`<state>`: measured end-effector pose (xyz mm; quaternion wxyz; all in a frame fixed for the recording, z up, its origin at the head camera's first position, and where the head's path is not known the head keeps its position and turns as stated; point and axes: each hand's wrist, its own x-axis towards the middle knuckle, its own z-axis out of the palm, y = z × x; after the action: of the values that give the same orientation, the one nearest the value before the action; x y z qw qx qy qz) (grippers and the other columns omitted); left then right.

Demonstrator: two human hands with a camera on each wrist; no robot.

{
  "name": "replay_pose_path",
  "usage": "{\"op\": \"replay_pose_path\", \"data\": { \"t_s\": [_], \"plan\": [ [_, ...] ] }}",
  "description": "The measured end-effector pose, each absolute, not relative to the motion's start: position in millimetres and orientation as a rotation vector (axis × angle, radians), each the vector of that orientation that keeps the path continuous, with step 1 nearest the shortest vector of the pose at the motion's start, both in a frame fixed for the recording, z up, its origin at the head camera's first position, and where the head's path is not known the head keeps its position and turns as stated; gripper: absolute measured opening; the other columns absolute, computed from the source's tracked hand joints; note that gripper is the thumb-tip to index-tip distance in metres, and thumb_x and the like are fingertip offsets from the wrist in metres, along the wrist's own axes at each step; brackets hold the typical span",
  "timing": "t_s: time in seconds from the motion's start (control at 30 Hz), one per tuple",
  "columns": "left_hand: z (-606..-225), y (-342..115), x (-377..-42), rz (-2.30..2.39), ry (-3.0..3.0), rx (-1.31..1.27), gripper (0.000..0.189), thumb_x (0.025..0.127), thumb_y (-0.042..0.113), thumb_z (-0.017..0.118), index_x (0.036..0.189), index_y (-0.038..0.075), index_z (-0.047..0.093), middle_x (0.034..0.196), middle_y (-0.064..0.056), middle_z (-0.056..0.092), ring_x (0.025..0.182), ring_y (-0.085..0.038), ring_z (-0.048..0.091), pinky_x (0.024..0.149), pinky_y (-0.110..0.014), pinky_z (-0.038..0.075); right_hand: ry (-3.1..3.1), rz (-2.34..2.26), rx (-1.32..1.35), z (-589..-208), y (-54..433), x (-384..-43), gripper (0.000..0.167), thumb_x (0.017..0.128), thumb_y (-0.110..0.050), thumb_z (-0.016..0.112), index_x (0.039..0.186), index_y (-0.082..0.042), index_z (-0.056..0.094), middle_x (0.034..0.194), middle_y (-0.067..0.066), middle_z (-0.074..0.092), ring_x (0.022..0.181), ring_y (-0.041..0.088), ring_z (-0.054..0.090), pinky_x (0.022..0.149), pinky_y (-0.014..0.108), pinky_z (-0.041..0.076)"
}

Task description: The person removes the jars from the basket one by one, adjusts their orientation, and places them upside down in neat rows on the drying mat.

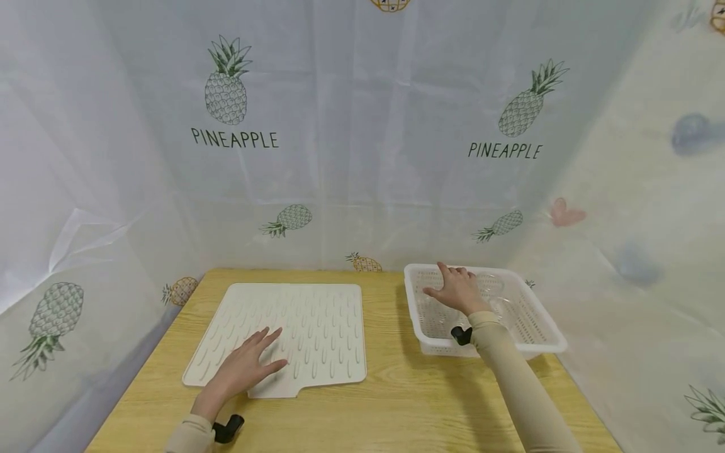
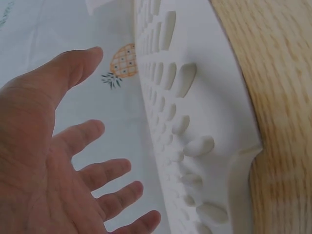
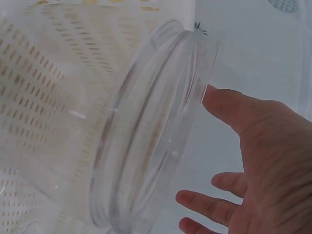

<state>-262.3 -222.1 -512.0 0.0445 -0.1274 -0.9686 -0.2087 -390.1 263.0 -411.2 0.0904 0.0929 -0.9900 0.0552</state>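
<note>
A white drying mat (image 1: 317,327) with raised oval ridges lies on the left of the table. My left hand (image 1: 242,370) hovers over its near left part, fingers spread and holding nothing; the left wrist view shows the palm apart from the ridges. At the right stands a white perforated basket (image 1: 552,338) with clear round-rimmed containers (image 1: 506,309) in it. Over the basket is my right hand (image 1: 457,291), its fingers extended. In the right wrist view, the thumb is right by the rim of a clear container (image 3: 141,131), with no fingers curled round it.
The wooden table (image 1: 391,402) shows between mat and basket and along the front. White sheeting (image 1: 362,126) printed with pineapples hangs behind and at both sides, close to the table's edges. The mat has a short tab (image 1: 274,389) at its near edge.
</note>
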Motion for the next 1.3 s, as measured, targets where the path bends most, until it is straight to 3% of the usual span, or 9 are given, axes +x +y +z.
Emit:
{"op": "replay_pose_path", "data": {
  "t_s": [0.37,1.3],
  "plan": [
    [-515,-219,-262,-0.654,-2.958,-0.391,0.076,0.087,0.059,0.061,0.147,0.016,0.042,0.149,-0.023,0.039,0.134,-0.046,0.039,0.098,-0.066,0.038,-2.999,0.153,0.244,-413,266,-395,0.09,0.085,-0.058,0.064,0.148,-0.002,0.033,0.134,0.028,0.053,0.124,0.052,0.043,0.107,0.071,0.021],
    [-513,-210,-267,-0.674,-3.003,-0.402,0.073,0.086,0.057,0.062,0.145,0.017,0.045,0.149,-0.022,0.039,0.134,-0.043,0.04,0.1,-0.061,0.04,-3.005,0.199,0.21,-423,270,-418,0.094,0.076,-0.052,0.076,0.146,-0.001,0.038,0.134,0.028,0.054,0.125,0.054,0.042,0.107,0.076,0.001]
  ]
}}
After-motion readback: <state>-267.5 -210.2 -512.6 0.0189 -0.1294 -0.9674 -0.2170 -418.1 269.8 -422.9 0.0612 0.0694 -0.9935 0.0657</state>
